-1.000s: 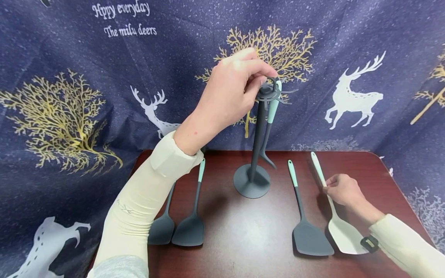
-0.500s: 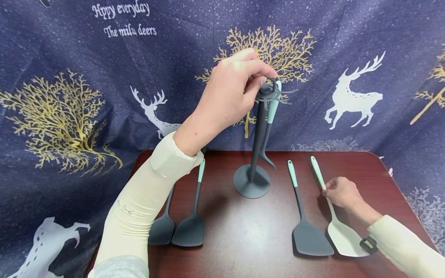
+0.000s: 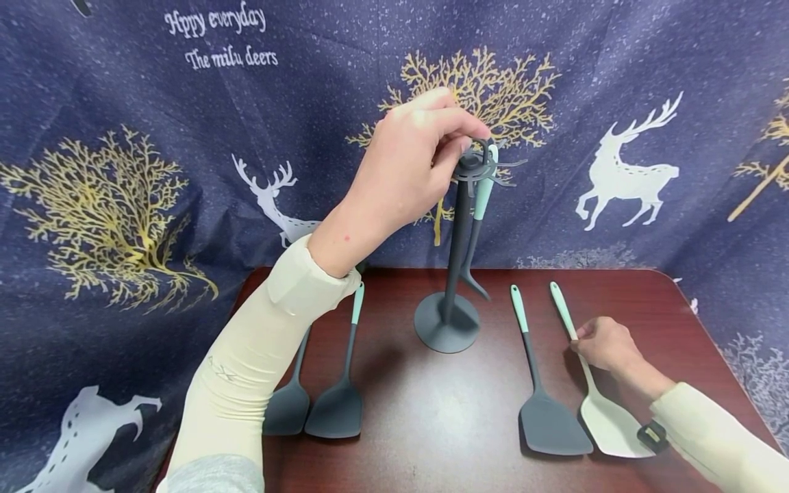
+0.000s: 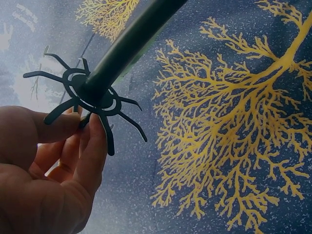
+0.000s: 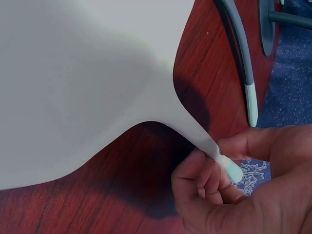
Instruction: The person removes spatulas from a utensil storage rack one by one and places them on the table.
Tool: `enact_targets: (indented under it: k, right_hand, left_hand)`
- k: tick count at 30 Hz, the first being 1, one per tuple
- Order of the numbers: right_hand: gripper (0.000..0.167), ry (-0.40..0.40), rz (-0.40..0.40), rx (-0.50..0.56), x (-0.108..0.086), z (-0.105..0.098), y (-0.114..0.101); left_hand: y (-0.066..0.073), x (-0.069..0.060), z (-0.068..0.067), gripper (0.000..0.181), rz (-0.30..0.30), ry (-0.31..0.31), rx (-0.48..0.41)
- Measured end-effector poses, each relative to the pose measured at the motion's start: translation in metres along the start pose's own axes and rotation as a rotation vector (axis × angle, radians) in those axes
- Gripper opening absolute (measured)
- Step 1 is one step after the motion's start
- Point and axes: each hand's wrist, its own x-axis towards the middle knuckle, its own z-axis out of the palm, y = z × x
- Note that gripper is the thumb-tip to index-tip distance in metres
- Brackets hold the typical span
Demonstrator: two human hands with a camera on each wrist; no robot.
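Observation:
My left hand (image 3: 409,157) pinches the small loop on top of a dark grey utensil stand (image 3: 457,253); the left wrist view shows finger and thumb at the loop, below the hook ring (image 4: 111,139). From one hook hangs a grey utensil with a mint handle (image 3: 484,197), its head seen edge-on. At the right, my right hand (image 3: 607,346) pinches a white spatula (image 3: 613,424) where the mint handle meets the shaft. The broad white blade (image 5: 92,92) fills much of the right wrist view. Just left of it lies a grey spatula (image 3: 551,424).
Two more grey spatulas, one (image 3: 335,411) nearer the middle and one (image 3: 287,407) partly behind my left sleeve, lie at the left of the dark red table (image 3: 431,438). A blue patterned cloth (image 3: 345,82) hangs behind the table.
The white spatula and my right hand have shifted slightly; the handle's end has come a little nearer to me. My left hand and the stand hold still.

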Motion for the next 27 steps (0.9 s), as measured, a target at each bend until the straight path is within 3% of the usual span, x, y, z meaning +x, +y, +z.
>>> enact_targets:
  k: [16,27]
  right_hand:
    - [0.022,-0.01,0.029,-0.024,-0.0004,0.0027,-0.0016]
    - [0.021,-0.006,0.002,-0.032,0.0006,0.0024,-0.0013]
  left_hand:
    - [-0.0008,-0.0008,0.0009,0.028,0.008,0.008,-0.003]
    - [-0.0004,-0.0006,0.0004,0.028,0.005,0.011,-0.001]
